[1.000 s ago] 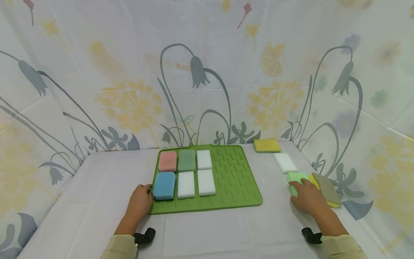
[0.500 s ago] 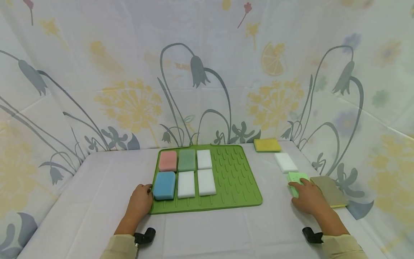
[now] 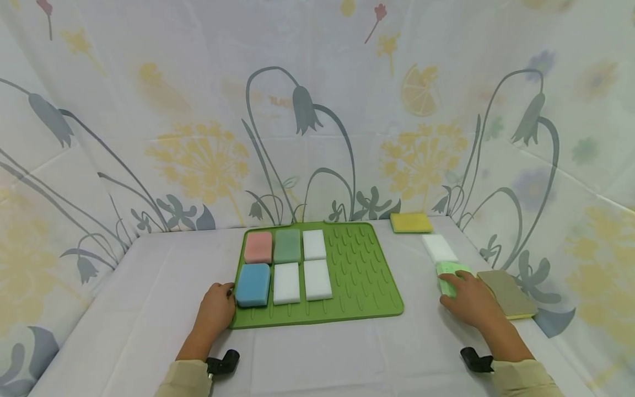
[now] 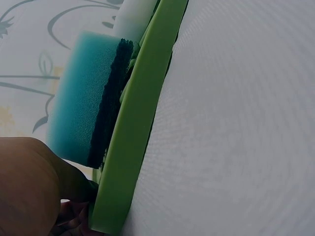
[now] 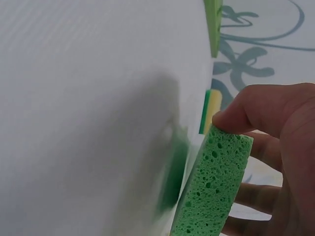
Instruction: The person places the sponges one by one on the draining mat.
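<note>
My right hand pinches a light green sponge between thumb and fingers, at the right of the table. The pores of the sponge face the right wrist view, and its shadow falls on the cloth beside it. At the left, my left hand grips the left edge of a green ridged mat, thumb at the rim. Close to that hand lies a blue sponge with a dark scouring layer underneath. Pink and dull green sponges and several white ones share the mat's left part.
To the right of the mat are a yellow sponge at the back and a white sponge. A sponge with a grey-brown top lies by my right hand near the table's right side. Patterned cloth hangs behind the table.
The grey-brown-topped sponge slid right, away from the light green one. My right hand then shifted slightly left and back with the light green sponge. My left hand stays in place.
</note>
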Tool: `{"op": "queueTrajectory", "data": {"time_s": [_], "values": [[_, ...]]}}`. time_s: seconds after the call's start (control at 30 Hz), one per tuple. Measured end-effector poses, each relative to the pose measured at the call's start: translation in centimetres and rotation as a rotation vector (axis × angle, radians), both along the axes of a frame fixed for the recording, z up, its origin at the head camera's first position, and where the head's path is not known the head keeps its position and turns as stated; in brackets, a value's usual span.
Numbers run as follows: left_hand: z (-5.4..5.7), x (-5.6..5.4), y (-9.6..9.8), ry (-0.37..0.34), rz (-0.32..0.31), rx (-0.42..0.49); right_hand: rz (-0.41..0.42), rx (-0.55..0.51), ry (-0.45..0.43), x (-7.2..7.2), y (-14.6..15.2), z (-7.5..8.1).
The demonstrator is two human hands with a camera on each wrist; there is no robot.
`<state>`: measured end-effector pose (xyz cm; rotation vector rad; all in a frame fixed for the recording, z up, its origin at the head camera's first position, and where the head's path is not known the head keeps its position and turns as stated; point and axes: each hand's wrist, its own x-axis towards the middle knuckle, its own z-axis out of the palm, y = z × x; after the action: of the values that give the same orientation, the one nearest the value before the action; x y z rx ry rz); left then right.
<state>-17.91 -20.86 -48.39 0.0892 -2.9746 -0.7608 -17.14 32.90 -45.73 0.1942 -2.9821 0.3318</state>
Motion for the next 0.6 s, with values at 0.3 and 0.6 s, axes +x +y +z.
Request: {"op": "queueTrajectory", "data": {"time_s": [0.3,0.6], "values": [[0.2,0.1,0.0,-0.007,-0.002,0.004,0.011,-0.062,-0.011,-0.5,-2.0,0.8],[0.3,0.2,0.1,-0.007,-0.001,0.006,0.045,-0.070,-0.003,-1.4,-3.9,1.5]]}}
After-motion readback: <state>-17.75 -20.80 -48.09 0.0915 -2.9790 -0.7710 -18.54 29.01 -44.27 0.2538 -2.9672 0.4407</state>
